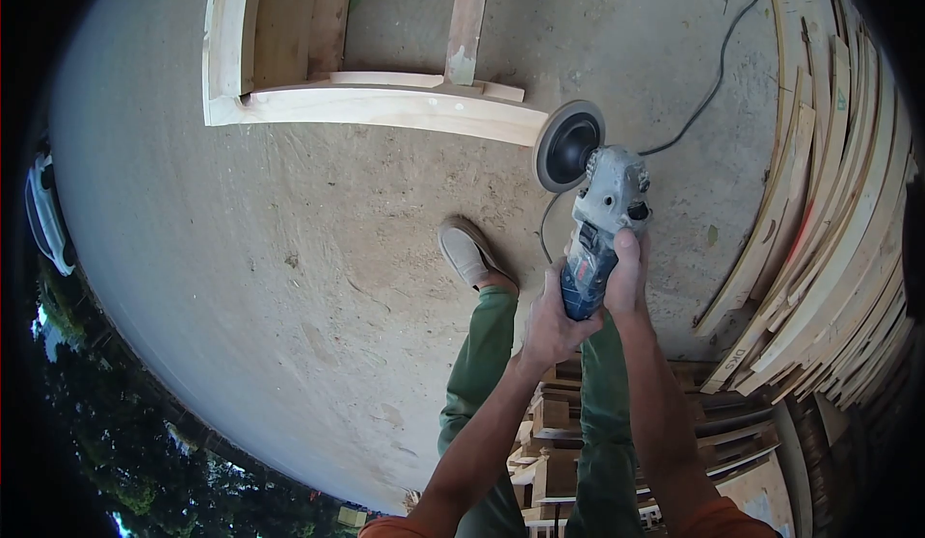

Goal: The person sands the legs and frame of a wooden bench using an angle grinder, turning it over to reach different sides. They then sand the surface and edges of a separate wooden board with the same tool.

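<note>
Two hands hold one grinder

Two hands are wrapped around a power tool near the middle of the view. The left hand (551, 324) is closed on the back end of the grinder (599, 230), with its fingers curled around the blue handle. The right hand (626, 273) is closed on the same tool a bit higher up, on the side at 3 o'clock, with the thumb pointing up along the grey body.

The grinder points away from the person, toward 12 o'clock. Its round disc (567, 145) sits at the top end and tilts toward 9 o'clock. The disc's edge is right at the end of a pale wooden frame (376, 106); I cannot tell if they touch. The frame lies on the sandy ground (289, 278) and fills the space from 10 o'clock to 12 o'clock.

A black cord (708, 85) runs from the tool across the ground toward 1 o'clock.

Below the disc, at about 7 o'clock from it, a light shoe (467, 252) stands on the ground. Green trouser legs (482, 365) come down from it toward 6 o'clock.

A big stack of curved boards (829, 249) leans at 3 o'clock. More wood pieces (554, 442) are piled at 6 o'clock, under the arms.
</note>
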The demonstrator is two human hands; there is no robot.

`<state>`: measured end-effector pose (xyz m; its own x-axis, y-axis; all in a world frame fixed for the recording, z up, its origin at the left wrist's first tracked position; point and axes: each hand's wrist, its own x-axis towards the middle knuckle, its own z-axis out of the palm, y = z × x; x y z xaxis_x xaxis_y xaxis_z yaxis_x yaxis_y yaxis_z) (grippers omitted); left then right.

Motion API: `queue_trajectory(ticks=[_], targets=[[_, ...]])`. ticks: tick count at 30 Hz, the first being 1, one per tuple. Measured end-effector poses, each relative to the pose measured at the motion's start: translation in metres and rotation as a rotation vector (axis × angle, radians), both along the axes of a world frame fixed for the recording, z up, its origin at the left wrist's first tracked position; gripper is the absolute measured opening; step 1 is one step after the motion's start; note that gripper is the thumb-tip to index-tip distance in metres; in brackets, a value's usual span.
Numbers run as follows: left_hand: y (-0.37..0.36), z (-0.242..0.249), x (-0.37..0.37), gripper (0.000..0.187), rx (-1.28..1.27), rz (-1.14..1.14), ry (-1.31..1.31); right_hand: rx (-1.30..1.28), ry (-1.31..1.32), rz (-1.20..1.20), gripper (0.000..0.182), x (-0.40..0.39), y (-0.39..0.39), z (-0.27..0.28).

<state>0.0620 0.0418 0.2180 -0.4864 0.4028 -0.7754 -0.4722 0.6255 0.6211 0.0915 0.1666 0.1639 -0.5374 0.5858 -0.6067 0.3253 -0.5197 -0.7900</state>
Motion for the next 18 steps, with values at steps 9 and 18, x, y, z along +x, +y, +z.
queue_trajectory(ticks=[9,18], targets=[[-0.003,0.001,0.007,0.088,0.019,0.0,0.0,0.02,-0.027,0.065,0.081,-0.007,0.003,0.017],[0.0,-0.002,0.01,0.084,0.041,0.007,-0.03,0.073,-0.063,-0.057,0.072,0.001,0.002,0.007]])
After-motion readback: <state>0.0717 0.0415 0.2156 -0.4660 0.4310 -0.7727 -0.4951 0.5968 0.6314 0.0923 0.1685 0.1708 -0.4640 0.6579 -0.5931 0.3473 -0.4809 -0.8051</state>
